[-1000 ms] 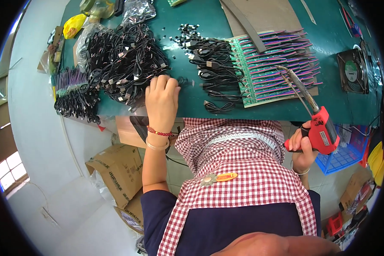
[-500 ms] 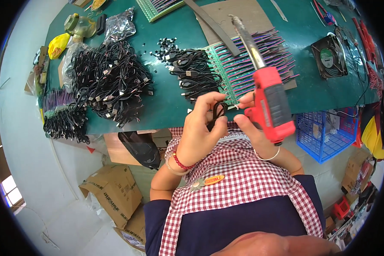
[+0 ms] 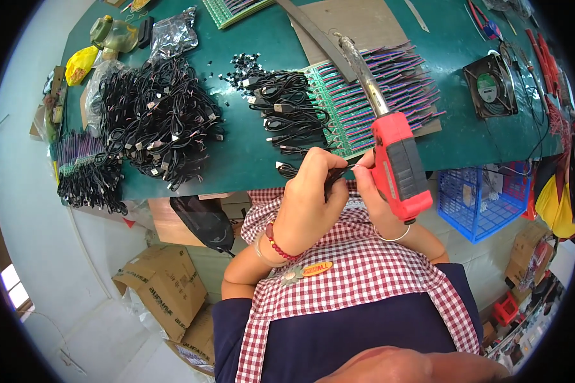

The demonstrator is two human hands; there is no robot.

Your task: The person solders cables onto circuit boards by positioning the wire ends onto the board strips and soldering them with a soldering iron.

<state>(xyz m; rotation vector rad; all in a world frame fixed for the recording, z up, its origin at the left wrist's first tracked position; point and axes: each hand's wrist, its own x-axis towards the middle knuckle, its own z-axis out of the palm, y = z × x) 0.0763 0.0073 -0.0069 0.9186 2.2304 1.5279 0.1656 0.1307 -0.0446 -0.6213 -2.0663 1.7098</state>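
Observation:
A coiled black cable is closed in my left hand, at the table's front edge. My right hand grips a red and black soldering gun, its metal barrel pointing away over the table. The right thumb and forefinger meet at the cable's thin end, beside my left fingertips. Just beyond the hands lies a green circuit board panel with rows of purple and dark wires. Black USB cables lie along its left side.
A large heap of black USB cables covers the table's left part, with finished-looking boards beside it. Small black pieces lie scattered behind. A metal strip crosses the brown board. At right are a fan and a blue crate.
My hands have come closer together, and the right fingertips now meet at the cable's end. The soldering gun has shifted slightly left and nearer.

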